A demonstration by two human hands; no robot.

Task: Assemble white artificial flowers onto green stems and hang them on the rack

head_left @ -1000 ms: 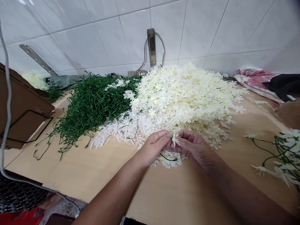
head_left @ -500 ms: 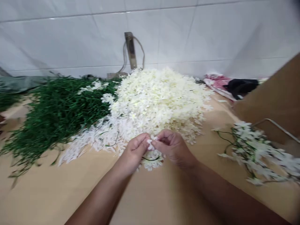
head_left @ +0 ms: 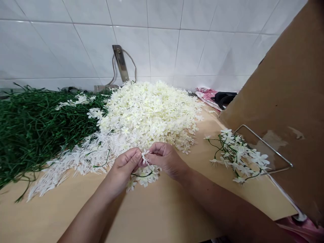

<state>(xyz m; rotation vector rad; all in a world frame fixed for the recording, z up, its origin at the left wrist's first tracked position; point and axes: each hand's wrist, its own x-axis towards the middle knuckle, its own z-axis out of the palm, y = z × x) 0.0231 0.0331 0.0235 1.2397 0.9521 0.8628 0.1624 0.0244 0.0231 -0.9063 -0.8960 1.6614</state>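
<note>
Two hands met right in the middle of my view, just in front of the big heap. The left hand [head_left: 126, 164] and right hand [head_left: 164, 158] had their fingertips pressed together on one small white blossom [head_left: 145, 156], pinched between them, hovering just above the wooden table [head_left: 162, 209]. Under the hands hung a partly filled sprig [head_left: 144, 174], a green stem with several blossoms already on it. My guess was it was held low so the stem could rest there while both hands worked the blossom.

The loose blossom pile [head_left: 149, 113] sat just beyond the fingers, and the spiky white inserts [head_left: 76, 162] spread out to the left of it, touching its edge. The green stems [head_left: 32, 125] lay further left, still within reach I'd say. Everything looked sorted by kind, which is probably why it's laid out like that.

As for containers, none were really holding anything. A brown cardboard box [head_left: 286, 101] stood at the right with a wire frame [head_left: 265, 148] against it, but I couldn't see inside. The finished sprigs [head_left: 238, 155] lay on the table right beside it, not in it.
</note>
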